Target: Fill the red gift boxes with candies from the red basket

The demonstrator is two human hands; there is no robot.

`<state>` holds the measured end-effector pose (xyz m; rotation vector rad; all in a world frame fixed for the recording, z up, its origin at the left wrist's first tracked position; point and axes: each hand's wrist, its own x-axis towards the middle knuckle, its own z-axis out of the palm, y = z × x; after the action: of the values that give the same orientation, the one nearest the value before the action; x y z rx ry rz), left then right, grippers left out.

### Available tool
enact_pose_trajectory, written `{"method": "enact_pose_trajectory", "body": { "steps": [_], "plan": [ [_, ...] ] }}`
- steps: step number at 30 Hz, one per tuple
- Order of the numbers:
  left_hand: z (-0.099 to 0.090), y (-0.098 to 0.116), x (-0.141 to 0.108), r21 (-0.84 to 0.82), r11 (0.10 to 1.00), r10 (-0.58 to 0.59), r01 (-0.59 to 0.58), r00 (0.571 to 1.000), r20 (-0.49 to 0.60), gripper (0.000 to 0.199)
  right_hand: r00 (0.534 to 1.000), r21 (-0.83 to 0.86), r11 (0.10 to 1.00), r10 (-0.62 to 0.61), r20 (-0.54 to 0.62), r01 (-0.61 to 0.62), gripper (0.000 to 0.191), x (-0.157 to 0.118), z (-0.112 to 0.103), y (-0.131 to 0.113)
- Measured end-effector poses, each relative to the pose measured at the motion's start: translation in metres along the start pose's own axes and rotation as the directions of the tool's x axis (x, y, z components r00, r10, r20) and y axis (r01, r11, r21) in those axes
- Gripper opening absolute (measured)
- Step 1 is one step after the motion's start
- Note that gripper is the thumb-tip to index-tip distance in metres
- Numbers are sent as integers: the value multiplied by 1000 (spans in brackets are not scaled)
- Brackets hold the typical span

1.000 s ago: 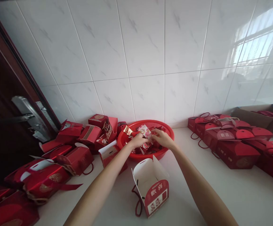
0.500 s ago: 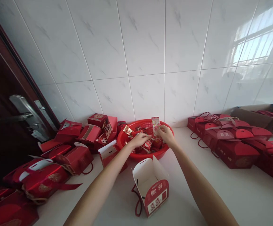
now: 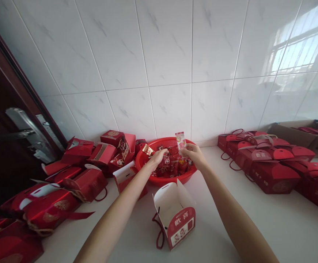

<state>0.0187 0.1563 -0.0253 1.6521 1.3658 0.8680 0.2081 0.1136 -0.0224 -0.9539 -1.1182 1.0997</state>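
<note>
A red plastic basket full of red wrapped sweets stands against the wall. Over its right side, my right hand is closed on a clear and pink sweet packet, held upright. My left hand is over the left part of the basket, touching or just above the sweets; what its fingers hold, if anything, is hidden. In front of the basket an open red and white box sits on the white table, its cord handle hanging at the left.
Several red boxes crowd the left side, near a dark door with a metal handle. More closed red boxes stand at the right, before a cardboard box. Another open box is beside the basket.
My left hand has shifted slightly left and up, away from the middle of the sweets. My right hand still holds the packet, now a little higher and more tilted.
</note>
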Motion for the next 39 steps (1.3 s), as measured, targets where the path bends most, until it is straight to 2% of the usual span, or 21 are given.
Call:
{"method": "enact_pose_trajectory", "body": {
  "steps": [3,7,12,16,19,22,25,29,34,37,39],
  "plan": [
    [1,0,2,48,998,38,-38,999,2,34,999,43,999,-12,-40,13,27,1,-1,1],
    [3,0,2,141,981,121,-130,990,70,46,992,109,993,-26,-122,39,32,4,-2,2],
    [12,4,-5,278,917,234,-287,949,210,53,961,148,985,-47,-272,90,32,10,-3,5],
    [18,10,-7,390,845,269,-365,922,278,53,942,141,983,-65,-328,117,29,11,-1,7],
    [11,13,-5,481,804,243,-350,931,272,47,940,127,984,-74,-332,123,28,10,0,8],
    [-3,9,-6,561,774,133,-294,941,311,34,947,108,987,-76,-311,115,28,9,1,8],
    [-12,2,-7,611,749,25,-256,933,359,25,954,90,990,-78,-290,108,28,9,1,9],
    [-12,-4,-2,618,749,78,-237,959,273,22,955,78,991,-84,-283,110,28,10,2,10],
    [-10,-6,3,610,769,171,-191,981,93,48,951,72,989,-100,-291,126,27,11,1,12],
    [-13,-1,-1,610,768,245,-195,970,2,58,947,78,988,-101,-305,131,28,12,1,12],
    [-10,7,-6,593,763,312,-255,950,7,57,941,83,986,-108,-322,142,28,12,2,13]
  ]
}}
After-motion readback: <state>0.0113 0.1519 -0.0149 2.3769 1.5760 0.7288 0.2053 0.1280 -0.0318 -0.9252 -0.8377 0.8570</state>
